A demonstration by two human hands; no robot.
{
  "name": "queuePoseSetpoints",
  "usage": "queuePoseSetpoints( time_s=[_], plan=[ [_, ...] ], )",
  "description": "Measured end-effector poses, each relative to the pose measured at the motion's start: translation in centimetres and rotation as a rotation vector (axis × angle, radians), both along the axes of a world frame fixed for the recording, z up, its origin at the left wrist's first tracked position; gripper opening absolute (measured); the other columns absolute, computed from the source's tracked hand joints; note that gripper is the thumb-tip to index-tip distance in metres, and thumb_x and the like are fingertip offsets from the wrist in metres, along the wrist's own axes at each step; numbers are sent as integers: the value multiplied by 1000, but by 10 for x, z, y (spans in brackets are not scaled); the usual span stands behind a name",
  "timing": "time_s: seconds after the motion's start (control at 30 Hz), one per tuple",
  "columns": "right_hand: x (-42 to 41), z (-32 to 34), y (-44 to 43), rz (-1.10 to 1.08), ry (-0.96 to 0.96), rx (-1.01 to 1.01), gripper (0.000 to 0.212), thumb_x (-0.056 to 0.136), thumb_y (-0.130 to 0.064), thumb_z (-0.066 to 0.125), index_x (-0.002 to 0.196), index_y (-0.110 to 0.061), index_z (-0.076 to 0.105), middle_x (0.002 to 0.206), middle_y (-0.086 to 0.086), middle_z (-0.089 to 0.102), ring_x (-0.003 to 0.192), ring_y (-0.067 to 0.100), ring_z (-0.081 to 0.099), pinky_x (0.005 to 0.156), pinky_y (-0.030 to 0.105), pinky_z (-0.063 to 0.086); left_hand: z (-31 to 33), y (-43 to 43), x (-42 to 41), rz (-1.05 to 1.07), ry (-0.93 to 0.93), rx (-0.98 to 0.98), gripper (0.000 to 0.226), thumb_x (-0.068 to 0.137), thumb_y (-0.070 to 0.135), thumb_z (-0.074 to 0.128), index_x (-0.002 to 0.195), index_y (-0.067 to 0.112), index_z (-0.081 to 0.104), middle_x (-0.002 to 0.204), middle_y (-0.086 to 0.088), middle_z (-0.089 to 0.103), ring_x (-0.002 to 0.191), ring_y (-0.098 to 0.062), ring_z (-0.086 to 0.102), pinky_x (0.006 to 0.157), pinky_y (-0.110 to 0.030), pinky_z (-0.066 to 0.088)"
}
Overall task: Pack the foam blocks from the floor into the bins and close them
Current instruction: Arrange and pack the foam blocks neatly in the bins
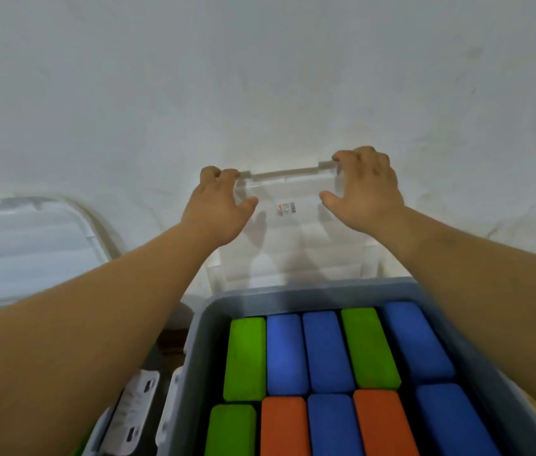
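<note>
- The left hand [217, 205] grips the upper left corner of the clear lid [293, 245]; its fingers curl over the top edge and the thumb lies against the near face
- The right hand [363, 189] grips the upper right corner the same way; fingers hooked over the edge, thumb spread on the near face
- The clear lid stands on end just beyond the far rim of the grey bin [293, 292]; its lower edge is hidden behind that rim; a small label shows near its middle
- The grey bin sits open below the arms; foam blocks [326, 350] fill it in two rows, side by side and touching
- Far row, left to right: green, blue, blue, green, blue; near row: green, orange, blue, orange, blue
- A second lid [23, 238] leans at the left against the white wall [260, 77]; well apart from the held one
- A second bin [122, 413] shows at the lower left, just beside the grey bin; what it holds I cannot tell
</note>
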State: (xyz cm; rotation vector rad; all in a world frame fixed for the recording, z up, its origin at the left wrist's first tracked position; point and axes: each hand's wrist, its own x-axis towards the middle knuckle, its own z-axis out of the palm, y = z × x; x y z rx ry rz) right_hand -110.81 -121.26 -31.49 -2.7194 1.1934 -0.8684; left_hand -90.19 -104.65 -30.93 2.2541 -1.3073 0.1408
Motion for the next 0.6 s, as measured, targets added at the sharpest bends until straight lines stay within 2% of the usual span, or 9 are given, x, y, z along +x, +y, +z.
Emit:
queuePoseSetpoints(
  time_s=[0.17, 0.27, 0.33, 0.43, 0.5, 0.6],
  plan=[
    [-5, 11, -4, 1, 53, 31, 73, 86, -55, 64, 147, -24, 38, 141, 8, 40, 130, 34, 38, 111, 43, 31, -1, 2, -1, -9, 0, 35, 84, 90, 62, 56, 156, 30, 15, 153, -4, 16, 122, -33, 54, 108, -45, 43],
    [-4, 20, -3, 36, 17, 156, 72, 88, -54, 64, 148, -28, 34, 144, 9, 34, 130, 37, 40, 111, 46, 35, 4, 2, -5, 32, -37, 80, 77, 93, 64, 50, 156, 28, 25, 148, -7, 18, 116, -34, 58, 105, -41, 43],
    [-7, 23, -2, 50, 6, 201, 68, 92, -55, 60, 149, -31, 32, 146, 9, 32, 130, 37, 41, 109, 45, 38, 3, 8, -8, 68, 4, 55, 71, 94, 62, 50, 153, 29, 32, 148, -8, 20, 115, -35, 58, 105, -42, 44],
    [-23, 24, -1, 22, 96, 159, 59, 98, -64, 40, 151, -40, 33, 155, 1, 38, 136, 36, 40, 112, 47, 35, -4, 25, -14, 65, 44, -3, 66, 95, 61, 51, 152, 32, 34, 156, -8, 19, 132, -34, 46, 113, -45, 37],
    [-35, 23, 6, 45, 145, 177, 54, 101, -64, 30, 151, -44, 36, 155, -8, 44, 139, 29, 41, 111, 45, 34, -7, 40, -23, 48, 46, -58, 63, 96, 60, 51, 150, 32, 36, 157, -8, 21, 138, -33, 38, 116, -46, 34],
    [-50, 23, 31, 177, 56, 258, 46, 103, -57, 39, 146, -44, 46, 150, -11, 49, 132, 11, 47, 108, 31, 35, -8, 67, -40, 68, 179, -161, 58, 96, 59, 51, 147, 32, 41, 155, -4, 21, 135, -28, 41, 112, -40, 34]
  ],
)
